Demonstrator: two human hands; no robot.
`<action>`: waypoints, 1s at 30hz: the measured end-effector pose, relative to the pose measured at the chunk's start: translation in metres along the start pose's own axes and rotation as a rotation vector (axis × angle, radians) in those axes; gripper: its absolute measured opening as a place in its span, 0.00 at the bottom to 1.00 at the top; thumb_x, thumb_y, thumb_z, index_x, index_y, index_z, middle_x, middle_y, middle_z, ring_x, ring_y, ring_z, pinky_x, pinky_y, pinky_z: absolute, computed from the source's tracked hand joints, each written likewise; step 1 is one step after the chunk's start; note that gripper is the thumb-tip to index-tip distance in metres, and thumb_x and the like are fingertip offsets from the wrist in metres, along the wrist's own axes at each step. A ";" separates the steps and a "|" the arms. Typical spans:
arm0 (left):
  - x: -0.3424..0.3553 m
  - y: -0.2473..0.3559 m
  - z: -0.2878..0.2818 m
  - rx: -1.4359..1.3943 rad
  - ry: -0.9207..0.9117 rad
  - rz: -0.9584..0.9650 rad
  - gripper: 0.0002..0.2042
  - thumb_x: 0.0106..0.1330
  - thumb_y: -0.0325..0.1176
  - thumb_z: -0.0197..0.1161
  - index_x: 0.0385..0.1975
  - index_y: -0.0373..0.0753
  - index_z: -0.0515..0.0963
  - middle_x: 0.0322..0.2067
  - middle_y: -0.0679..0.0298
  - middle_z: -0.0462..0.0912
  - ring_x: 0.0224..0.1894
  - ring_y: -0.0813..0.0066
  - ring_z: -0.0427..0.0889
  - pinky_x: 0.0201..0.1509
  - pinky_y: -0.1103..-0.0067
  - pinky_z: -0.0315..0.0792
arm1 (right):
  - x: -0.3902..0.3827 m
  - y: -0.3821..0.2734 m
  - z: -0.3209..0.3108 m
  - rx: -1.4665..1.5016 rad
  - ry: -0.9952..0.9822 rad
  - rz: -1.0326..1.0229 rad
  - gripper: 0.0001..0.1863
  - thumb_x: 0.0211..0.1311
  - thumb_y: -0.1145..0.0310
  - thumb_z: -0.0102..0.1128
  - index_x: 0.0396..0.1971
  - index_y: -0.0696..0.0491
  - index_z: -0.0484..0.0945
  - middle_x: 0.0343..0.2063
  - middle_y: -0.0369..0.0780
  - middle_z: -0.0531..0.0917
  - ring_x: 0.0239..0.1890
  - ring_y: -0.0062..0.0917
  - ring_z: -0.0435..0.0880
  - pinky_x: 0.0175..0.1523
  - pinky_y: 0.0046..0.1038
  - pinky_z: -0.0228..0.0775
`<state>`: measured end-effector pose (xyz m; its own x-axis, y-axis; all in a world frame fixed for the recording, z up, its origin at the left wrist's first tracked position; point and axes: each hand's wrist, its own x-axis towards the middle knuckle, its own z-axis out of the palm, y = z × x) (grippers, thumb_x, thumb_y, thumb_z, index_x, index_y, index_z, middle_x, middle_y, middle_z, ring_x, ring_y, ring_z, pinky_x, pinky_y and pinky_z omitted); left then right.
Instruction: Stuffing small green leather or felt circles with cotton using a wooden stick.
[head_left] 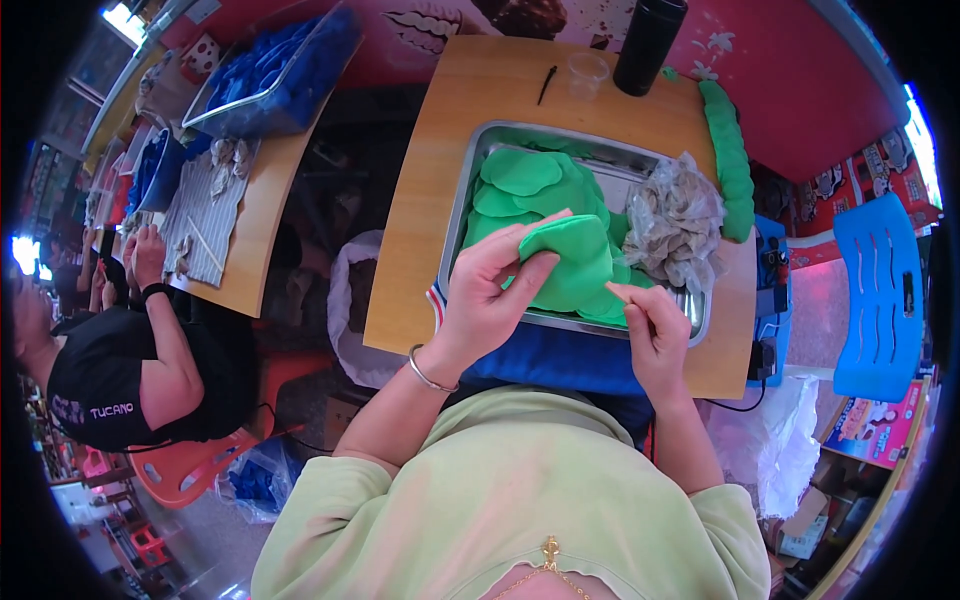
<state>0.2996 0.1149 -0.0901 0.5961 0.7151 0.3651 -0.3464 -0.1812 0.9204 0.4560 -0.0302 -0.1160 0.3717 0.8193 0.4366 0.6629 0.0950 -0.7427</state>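
Note:
My left hand [490, 285] pinches a bright green, cloth-like piece [572, 250] between thumb and fingers. The piece is bent over and hangs above the metal tray [455, 240]. Under it lies a loose pile of similar rounded green pieces [520, 172]. At the tray's near right edge is my right hand [658, 330], its fingers closed in a pinch. A narrow tan tip sticks out toward the green piece; whether it is a fingertip or a held thing I cannot make out. A clear plastic bag of greyish-beige material [678, 220] rests on the tray's right part.
A long row of stacked green pieces [728, 160] lies along the table's [405, 250] right edge. At the back stand a black bottle [650, 45], a clear cup [587, 72] and a pen [547, 85]. A person [130, 360] works at the left table; a blue chair [880, 300] stands right.

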 end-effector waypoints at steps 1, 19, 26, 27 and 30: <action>0.001 0.000 -0.001 0.050 -0.050 0.052 0.15 0.66 0.23 0.55 0.53 0.34 0.73 0.29 0.71 0.71 0.26 0.92 0.63 0.26 0.91 0.58 | -0.001 0.001 0.000 0.001 -0.001 0.001 0.11 0.65 0.69 0.52 0.39 0.59 0.79 0.19 0.33 0.69 0.22 0.17 0.63 0.27 0.18 0.53; 0.012 0.029 -0.011 -0.325 -0.171 -0.341 0.17 0.71 0.34 0.44 0.47 0.26 0.73 0.50 0.52 0.75 0.47 0.69 0.78 0.50 0.76 0.73 | 0.010 -0.013 -0.006 -0.106 0.039 -0.017 0.12 0.53 0.80 0.59 0.39 0.54 0.81 0.21 0.40 0.75 0.20 0.24 0.72 0.25 0.21 0.62; 0.026 0.044 -0.023 -0.528 -0.273 -0.644 0.21 0.67 0.36 0.40 0.48 0.24 0.72 0.54 0.49 0.72 0.49 0.62 0.78 0.54 0.70 0.72 | 0.025 -0.023 -0.018 -0.374 0.095 -0.261 0.16 0.45 0.77 0.66 0.38 0.50 0.83 0.18 0.35 0.73 0.18 0.22 0.73 0.22 0.23 0.62; 0.027 0.043 -0.025 -0.546 -0.306 -0.708 0.20 0.68 0.35 0.41 0.50 0.26 0.71 0.53 0.53 0.74 0.48 0.66 0.78 0.53 0.71 0.73 | 0.026 -0.023 -0.019 -0.431 0.106 -0.340 0.17 0.43 0.77 0.66 0.38 0.49 0.83 0.17 0.34 0.73 0.18 0.22 0.72 0.22 0.23 0.62; 0.029 0.043 -0.027 -0.552 -0.342 -0.787 0.19 0.69 0.35 0.42 0.52 0.28 0.71 0.52 0.58 0.75 0.49 0.70 0.77 0.52 0.71 0.74 | 0.027 -0.022 -0.021 -0.465 0.101 -0.402 0.17 0.41 0.75 0.67 0.37 0.48 0.83 0.17 0.33 0.73 0.18 0.22 0.72 0.22 0.22 0.63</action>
<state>0.2828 0.1460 -0.0441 0.9440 0.2500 -0.2154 -0.0011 0.6551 0.7556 0.4651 -0.0223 -0.0778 0.0795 0.7107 0.6990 0.9689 0.1099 -0.2219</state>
